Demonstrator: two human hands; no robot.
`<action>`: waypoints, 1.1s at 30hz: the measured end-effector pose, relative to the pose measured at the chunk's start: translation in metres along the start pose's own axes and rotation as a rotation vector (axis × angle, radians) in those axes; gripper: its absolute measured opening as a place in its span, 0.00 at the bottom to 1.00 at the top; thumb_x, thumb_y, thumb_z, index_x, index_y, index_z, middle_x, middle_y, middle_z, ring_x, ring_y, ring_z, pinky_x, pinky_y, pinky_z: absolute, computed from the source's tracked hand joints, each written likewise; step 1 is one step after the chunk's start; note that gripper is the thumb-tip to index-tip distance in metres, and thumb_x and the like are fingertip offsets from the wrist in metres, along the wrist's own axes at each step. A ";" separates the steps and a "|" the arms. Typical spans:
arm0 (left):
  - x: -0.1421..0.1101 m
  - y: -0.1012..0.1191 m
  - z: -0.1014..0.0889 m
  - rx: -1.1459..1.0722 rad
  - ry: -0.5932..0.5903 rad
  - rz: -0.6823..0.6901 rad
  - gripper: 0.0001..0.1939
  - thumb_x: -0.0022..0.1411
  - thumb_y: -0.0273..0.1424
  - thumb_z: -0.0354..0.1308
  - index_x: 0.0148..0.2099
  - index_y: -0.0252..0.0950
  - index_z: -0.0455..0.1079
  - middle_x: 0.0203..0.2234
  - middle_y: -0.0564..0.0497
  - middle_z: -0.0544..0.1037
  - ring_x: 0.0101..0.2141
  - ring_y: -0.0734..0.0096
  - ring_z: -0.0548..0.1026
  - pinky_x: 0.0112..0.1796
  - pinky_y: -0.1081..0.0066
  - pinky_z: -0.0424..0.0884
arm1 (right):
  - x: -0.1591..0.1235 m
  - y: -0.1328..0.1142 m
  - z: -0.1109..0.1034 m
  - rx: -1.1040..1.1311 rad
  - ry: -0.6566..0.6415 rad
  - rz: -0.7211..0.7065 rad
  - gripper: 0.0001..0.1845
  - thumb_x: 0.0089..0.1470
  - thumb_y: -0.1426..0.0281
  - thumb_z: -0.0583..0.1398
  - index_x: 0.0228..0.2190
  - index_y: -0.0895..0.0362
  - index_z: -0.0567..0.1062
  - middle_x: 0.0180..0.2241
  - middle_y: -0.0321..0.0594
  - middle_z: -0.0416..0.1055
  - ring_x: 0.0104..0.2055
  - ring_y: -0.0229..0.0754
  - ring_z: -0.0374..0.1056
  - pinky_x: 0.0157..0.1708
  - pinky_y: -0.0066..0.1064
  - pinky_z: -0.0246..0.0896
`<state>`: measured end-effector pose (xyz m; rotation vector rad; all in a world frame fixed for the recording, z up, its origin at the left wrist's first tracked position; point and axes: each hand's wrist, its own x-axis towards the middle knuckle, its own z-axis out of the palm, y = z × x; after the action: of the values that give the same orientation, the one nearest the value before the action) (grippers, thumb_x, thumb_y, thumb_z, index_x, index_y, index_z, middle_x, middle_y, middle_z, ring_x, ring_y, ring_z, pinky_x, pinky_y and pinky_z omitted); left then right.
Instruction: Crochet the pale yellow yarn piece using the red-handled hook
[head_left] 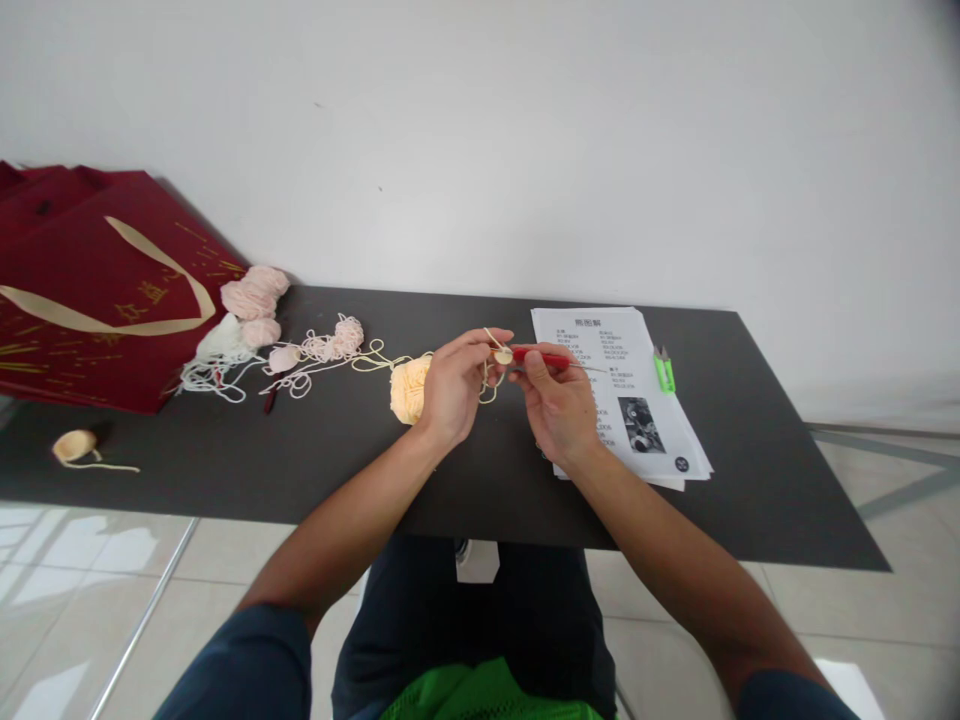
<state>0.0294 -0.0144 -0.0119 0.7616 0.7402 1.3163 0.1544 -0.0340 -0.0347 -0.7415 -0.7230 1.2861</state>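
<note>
My left hand (459, 378) is closed around a small cream crochet piece (503, 356), with a strand of yarn looped over its index finger. A red-handled crochet hook (546, 357) lies in the grip of my right hand (559, 400), its tip end at the crochet piece. Both hands are raised over the middle of the table, close together. Just left of my left hand rests a pale yellow ball of yarn (407, 390), partly hidden by that hand. A loose strand hangs between the two hands.
Printed sheets (652, 440) lie at right, with green thread snips (664, 371) on their edge. A dark red gift bag (90, 290) stands at left beside pink yarn (256, 292) and tangled strands. A cream crocheted piece (75, 445) sits near the table's (300, 480) left front.
</note>
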 end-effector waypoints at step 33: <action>-0.001 -0.005 0.000 0.115 0.082 0.105 0.12 0.52 0.34 0.76 0.38 0.37 0.82 0.26 0.53 0.80 0.26 0.78 0.73 0.31 0.74 0.68 | -0.002 -0.002 0.000 -0.009 -0.021 0.003 0.06 0.56 0.63 0.72 0.35 0.49 0.83 0.37 0.32 0.84 0.38 0.36 0.79 0.39 0.29 0.75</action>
<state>0.0322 -0.0159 -0.0162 0.8521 0.8565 1.4153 0.1555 -0.0365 -0.0336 -0.7372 -0.7456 1.2957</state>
